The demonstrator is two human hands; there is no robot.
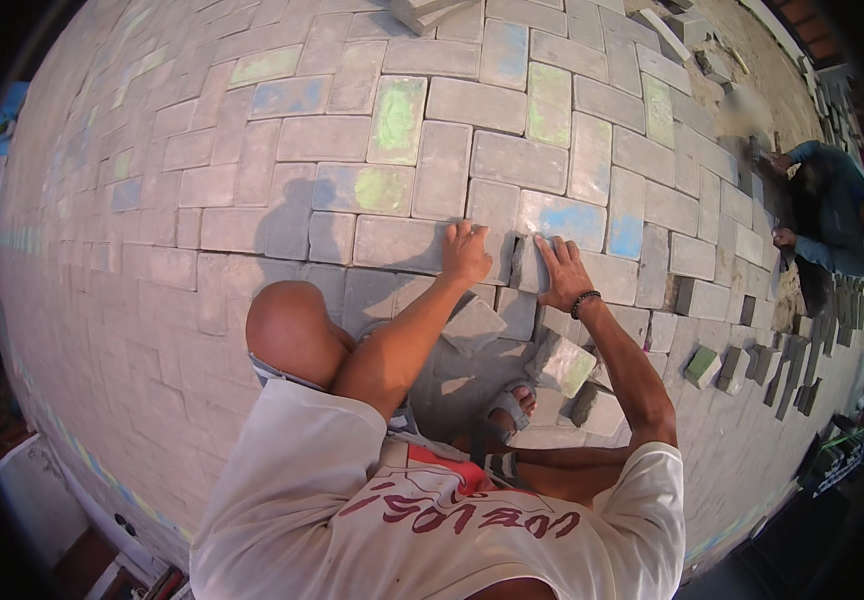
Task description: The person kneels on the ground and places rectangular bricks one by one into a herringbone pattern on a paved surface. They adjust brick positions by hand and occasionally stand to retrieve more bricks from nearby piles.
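Head view, centre of frame, left to right. Left hand (466, 257): fingers loosely bent, tips down on paving (402, 245), no grip seen. Tilted grey block (527, 268): between hands. Right hand (563, 278): fingers spread, tips near lower edge of blue-marked paver (574, 217); grip on block cannot be told. Handling, as judged: align edges, clear fingertips from joint, press evenly.
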